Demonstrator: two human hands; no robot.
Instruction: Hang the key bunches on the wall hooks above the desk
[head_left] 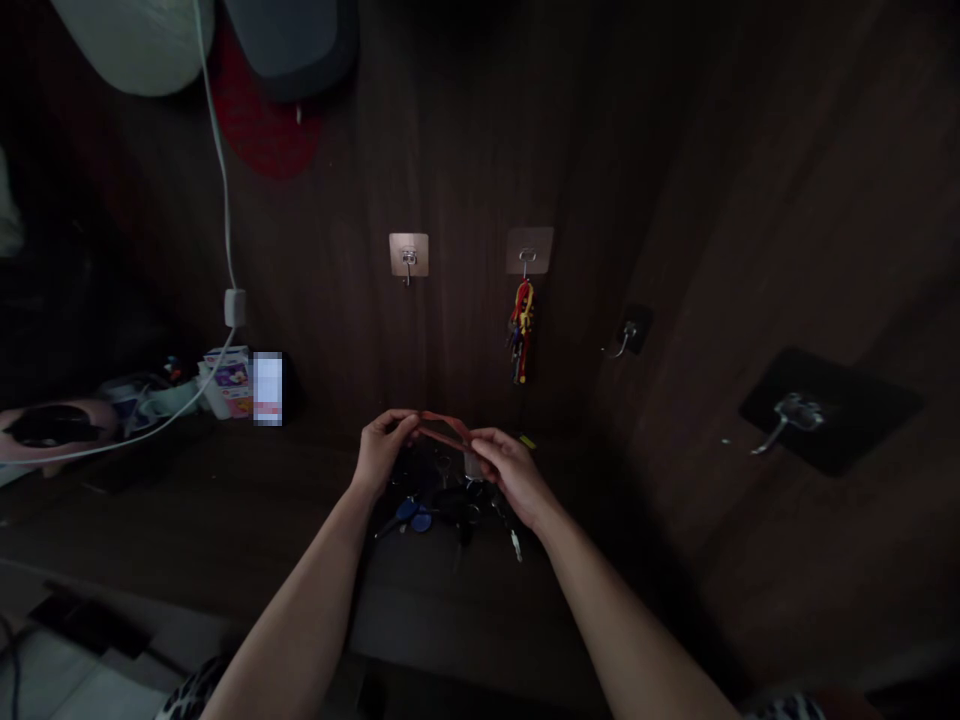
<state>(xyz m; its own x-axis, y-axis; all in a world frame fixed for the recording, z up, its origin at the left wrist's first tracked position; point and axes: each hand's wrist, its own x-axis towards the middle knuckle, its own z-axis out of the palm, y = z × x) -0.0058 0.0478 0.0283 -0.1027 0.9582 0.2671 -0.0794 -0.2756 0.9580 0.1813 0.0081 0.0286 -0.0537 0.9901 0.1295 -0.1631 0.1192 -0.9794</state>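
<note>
A reddish-orange strap (444, 432) is stretched as a loop between both hands. One end is pinched by the fingers of my left hand (382, 445); the other is gripped by my right hand (510, 465). Just below the right fingers is a pale tag-like piece (472, 466) with a metal ring, and I cannot tell if it is joined to the strap. Beneath the hands lies a dark heap of keys (465, 510) on the shelf, with round blue key fobs (414, 515) on its left and a silver key (516, 545) at the right.
A bunch of red and yellow cords (522, 330) hangs from a back-panel hook. Other adhesive hooks include a light-backed one (409, 256) and a black-backed one (799, 412) on the right wall. Small boxes (229, 380) and a white cable (225, 200) are at left.
</note>
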